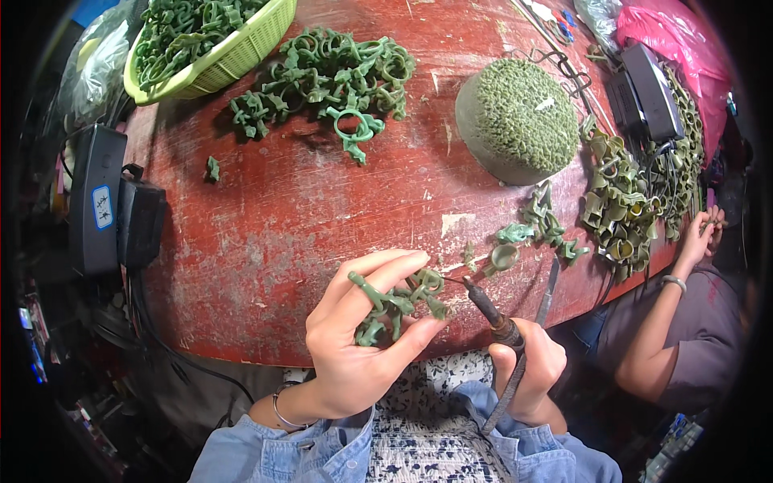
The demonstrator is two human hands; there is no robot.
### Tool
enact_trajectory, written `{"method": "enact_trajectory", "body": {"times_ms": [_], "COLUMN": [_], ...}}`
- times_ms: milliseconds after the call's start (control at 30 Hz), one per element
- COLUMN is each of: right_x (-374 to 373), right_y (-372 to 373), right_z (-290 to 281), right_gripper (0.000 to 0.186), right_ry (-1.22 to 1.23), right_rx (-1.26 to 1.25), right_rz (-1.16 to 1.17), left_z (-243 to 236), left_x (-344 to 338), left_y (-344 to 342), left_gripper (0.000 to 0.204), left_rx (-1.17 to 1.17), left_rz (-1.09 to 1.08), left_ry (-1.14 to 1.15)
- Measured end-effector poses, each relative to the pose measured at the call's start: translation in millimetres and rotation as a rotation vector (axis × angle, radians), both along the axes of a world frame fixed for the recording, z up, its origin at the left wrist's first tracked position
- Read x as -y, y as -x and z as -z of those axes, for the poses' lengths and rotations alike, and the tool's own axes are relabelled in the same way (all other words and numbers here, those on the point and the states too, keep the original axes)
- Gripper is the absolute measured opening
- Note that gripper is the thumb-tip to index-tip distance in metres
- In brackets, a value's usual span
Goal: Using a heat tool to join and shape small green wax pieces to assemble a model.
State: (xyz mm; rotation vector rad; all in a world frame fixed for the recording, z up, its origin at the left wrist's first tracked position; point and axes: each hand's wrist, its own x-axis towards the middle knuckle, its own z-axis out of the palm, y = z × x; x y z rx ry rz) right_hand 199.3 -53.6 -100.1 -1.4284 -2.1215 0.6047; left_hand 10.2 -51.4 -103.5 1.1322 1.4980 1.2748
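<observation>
Hands [354,354] [538,364] grip green cluster [393,306] and corded tool [486,309]; loose pieces [514,233], block [527,121], pile [322,71], basket [229,63] beyond.

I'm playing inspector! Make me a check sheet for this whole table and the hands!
Surface: red table, scuffed and worn.
Job's things: green pieces; dark pen-like tool.
Clutter: pile of green shapes, yellow-green basket holding more, round block with bumpy green top.
Hands: left hand holds the green pieces; right hand grips the tool, tip close by, contact unclear.
Cables: grey cord at the tool; black cables, left.
Surroundings: another person and pink bag, right.
</observation>
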Motion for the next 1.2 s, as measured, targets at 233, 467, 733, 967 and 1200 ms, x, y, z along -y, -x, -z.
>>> {"method": "enact_trajectory", "body": {"times_ms": [233,467,733,967,1200], "right_x": [0.0,-1.1,-0.3,1.0,2.0], "right_y": [1.2,2.1,3.6,4.4,4.0], "right_z": [0.8,-2.2,-1.2,-1.4,-2.9], "right_gripper": [0.035,0.033,0.033,0.032,0.033], "right_ry": [-0.024,0.001,0.019,0.020,0.033], "right_rx": [0.027,0.049,0.030,0.057,0.085], "right_rz": [-0.009,-0.021,0.013,0.032,0.024], "left_z": [5.2,3.7,4.8,5.0,6.0], "left_x": [-0.3,0.0,1.9,0.5,-0.9], "left_y": [4.5,-2.3,0.0,0.7,-0.4], "left_gripper": [0.046,0.043,0.045,0.046,0.046], "left_rx": [-0.122,-0.063,-0.069,-0.095,-0.171], "left_rz": [0.078,-0.029,0.028,0.026,-0.049], "left_ry": [-0.132,-0.103,-0.109,-0.149,-0.187]}}
